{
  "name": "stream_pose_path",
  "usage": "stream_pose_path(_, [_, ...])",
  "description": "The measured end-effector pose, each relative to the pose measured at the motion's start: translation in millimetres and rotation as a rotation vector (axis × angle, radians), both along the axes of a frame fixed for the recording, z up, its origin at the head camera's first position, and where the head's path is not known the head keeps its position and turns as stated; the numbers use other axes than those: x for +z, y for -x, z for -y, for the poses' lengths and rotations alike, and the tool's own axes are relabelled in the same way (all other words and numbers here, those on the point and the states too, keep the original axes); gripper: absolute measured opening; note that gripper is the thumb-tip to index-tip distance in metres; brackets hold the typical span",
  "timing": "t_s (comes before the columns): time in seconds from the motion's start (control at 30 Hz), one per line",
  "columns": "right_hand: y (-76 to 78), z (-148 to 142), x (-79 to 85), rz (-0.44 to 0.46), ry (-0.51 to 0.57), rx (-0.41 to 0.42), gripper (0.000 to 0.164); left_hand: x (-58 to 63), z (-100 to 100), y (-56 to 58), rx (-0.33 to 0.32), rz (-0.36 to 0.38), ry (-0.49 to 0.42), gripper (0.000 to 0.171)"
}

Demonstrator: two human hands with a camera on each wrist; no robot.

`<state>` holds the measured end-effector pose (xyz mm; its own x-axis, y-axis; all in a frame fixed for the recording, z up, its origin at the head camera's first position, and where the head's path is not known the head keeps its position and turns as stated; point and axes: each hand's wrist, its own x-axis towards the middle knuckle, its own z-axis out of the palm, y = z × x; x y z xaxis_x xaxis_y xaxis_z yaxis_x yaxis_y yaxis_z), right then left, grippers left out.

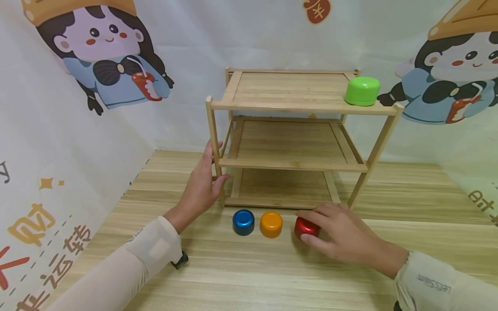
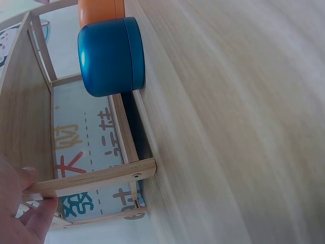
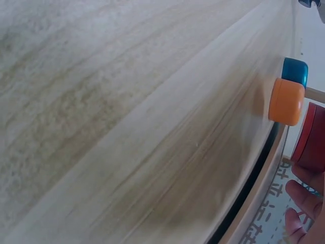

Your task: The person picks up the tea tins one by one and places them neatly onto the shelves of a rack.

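My left hand grips the left front post of a three-tier wooden rack, thumb in front and fingers behind. In my right hand is a small shiny red round canister, held between thumb and fingers in front of the rack. The right wrist view shows this red canister slightly above the tabletop. To its left stand an orange canister and a blue canister, side by side on the table. My palm hides the red canister's right side.
A bright green canister stands on the top shelf's right front corner. The rack sits on a wood-grain table. Behind and to the sides hangs a white cloth printed with cartoon figures and characters.
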<state>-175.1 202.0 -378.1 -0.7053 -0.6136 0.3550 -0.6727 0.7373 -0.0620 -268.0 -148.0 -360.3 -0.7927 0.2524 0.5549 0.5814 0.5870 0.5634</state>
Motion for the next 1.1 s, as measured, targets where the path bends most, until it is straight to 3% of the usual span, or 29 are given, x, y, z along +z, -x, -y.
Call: stream_pose_path(1.1, [-1.5,-8,61.6,-0.139,0.059,0.065,0.039,-0.3,0,0.1,0.008,-0.002,0.010,0.102])
